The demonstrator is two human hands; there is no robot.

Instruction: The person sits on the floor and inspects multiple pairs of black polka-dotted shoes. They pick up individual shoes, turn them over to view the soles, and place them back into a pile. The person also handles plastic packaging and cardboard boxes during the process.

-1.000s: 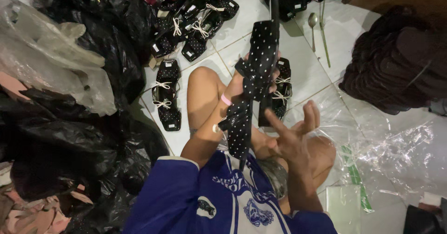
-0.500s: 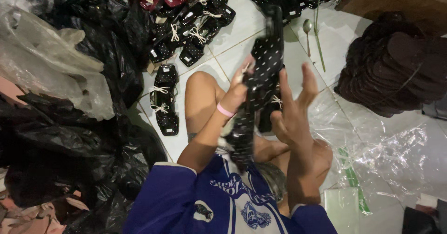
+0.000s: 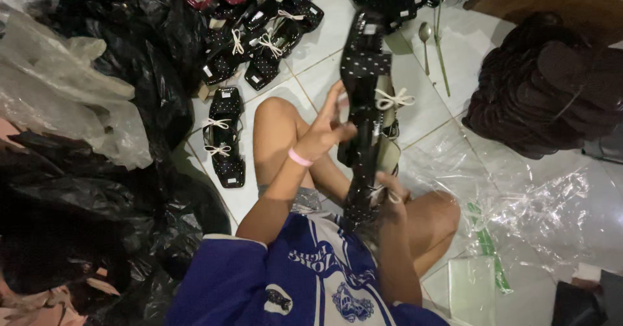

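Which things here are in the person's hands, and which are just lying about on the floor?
In hand:
left hand and right hand, both gripping the dotted sandals

Lying about:
sandal pair by the knee
sandal pile
spoon
black bags
clear bags
cellophane
dark soles

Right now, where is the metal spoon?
In the head view the spoon lies on the white tiled floor at upper right, just right of the black polka-dot strip held in both hands and left of the dark brown pile.
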